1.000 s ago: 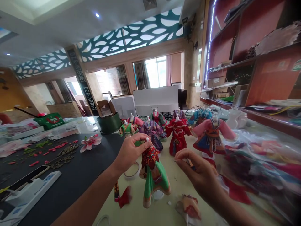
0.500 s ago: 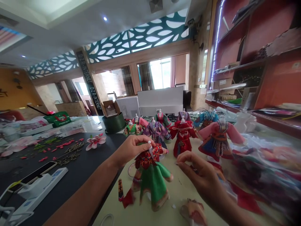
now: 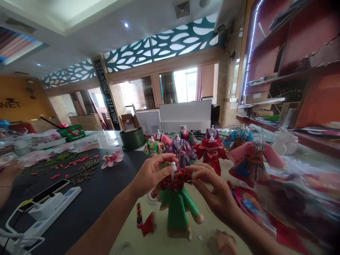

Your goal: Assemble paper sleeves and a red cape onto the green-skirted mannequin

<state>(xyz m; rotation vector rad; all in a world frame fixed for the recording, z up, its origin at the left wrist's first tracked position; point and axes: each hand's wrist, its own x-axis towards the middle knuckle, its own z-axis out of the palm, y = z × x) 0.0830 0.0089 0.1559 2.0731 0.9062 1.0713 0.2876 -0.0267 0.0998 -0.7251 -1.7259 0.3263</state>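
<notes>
A small doll dress (image 3: 177, 212) with a green skirt and a red patterned top stands upright on a stand with a white neck peg (image 3: 174, 165). My left hand (image 3: 154, 171) is closed at the left shoulder and neck of the red top, thumb beside the peg. On the other side, my right hand (image 3: 212, 182) pinches the right edge of the red top between thumb and fingers. A patterned strip (image 3: 139, 215) and a red cloth scrap (image 3: 149, 225) lie on the pale mat left of the skirt.
Several dressed stands, including a red robe (image 3: 211, 156) and a pink-sleeved dress (image 3: 256, 161), stand behind. Fabric pieces (image 3: 300, 191) are heaped at right. A power strip (image 3: 57, 209), phone (image 3: 45, 194) and pink flower (image 3: 112, 160) lie left. Another person's hand (image 3: 10, 175) shows at far left.
My right hand has moved left and up to the dress and now touches the red top's right side. The left hand stays at the neck. Another person's hand has appeared at far left.
</notes>
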